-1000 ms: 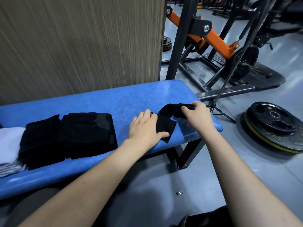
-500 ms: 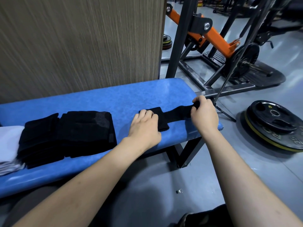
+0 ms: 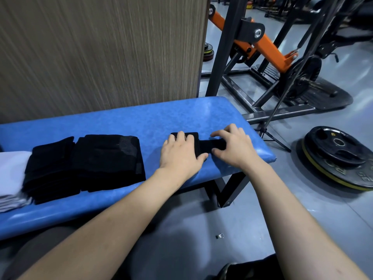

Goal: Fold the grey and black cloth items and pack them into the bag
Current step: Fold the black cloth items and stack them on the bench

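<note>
A small black cloth (image 3: 207, 146) lies flat near the right end of the blue bench (image 3: 141, 122). My left hand (image 3: 179, 154) presses down on its left part with straight fingers. My right hand (image 3: 235, 146) lies over its right part, the thumb and fingers curled at the cloth's edges. Two stacks of folded black cloths (image 3: 105, 160) sit side by side to the left on the bench. No bag is in view.
Folded white cloth (image 3: 10, 174) lies at the bench's left edge. A wood-grain panel (image 3: 101, 53) stands behind the bench. An orange and black gym machine (image 3: 268, 57) and a weight plate (image 3: 341, 154) are on the grey floor to the right.
The raised black cloth was laid flat on the bench. My right hand then moved left along it toward my left hand, which slid onto the cloth's left part.
</note>
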Tool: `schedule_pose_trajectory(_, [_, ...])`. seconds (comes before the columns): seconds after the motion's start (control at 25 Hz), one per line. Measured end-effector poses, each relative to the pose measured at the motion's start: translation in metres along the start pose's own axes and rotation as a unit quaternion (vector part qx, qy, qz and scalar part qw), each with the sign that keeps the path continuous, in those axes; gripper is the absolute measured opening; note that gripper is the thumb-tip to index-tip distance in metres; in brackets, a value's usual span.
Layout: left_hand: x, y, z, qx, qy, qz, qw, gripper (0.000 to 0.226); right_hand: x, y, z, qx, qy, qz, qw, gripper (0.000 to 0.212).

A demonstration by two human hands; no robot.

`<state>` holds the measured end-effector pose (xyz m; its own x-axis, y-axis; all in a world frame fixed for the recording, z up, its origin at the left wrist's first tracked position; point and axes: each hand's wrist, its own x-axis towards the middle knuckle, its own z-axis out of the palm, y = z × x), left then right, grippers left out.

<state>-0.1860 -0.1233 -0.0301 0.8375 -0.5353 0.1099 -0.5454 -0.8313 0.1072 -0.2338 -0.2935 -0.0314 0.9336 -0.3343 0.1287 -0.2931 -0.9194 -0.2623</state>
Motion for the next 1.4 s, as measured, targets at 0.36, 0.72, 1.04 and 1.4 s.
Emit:
schedule_pose_trajectory(0.36, [0.009,0.005,0.005,0.015,0.037,-0.013,0.999,0.049,0.000,-0.002,0.002,0.056,-0.065,-0.017,0.996,0.046])
schedule_pose_trajectory(0.72, [0.011,0.002,-0.004,-0.114,0.010,0.034,0.993,0.031,-0.002,-0.011,-0.002,0.088,-0.084,-0.014,0.992,0.045])
schedule_pose_trajectory(1.04, [0.019,-0.011,-0.005,-0.266,0.020,-0.030,0.963,0.023,-0.001,-0.018,0.002,0.130,-0.083,-0.039,0.987,0.049])
schedule_pose_trajectory(1.4, [0.016,-0.019,-0.027,-0.499,0.056,-0.027,0.864,0.025,-0.001,-0.020,-0.001,0.208,0.001,-0.060,0.976,0.053])
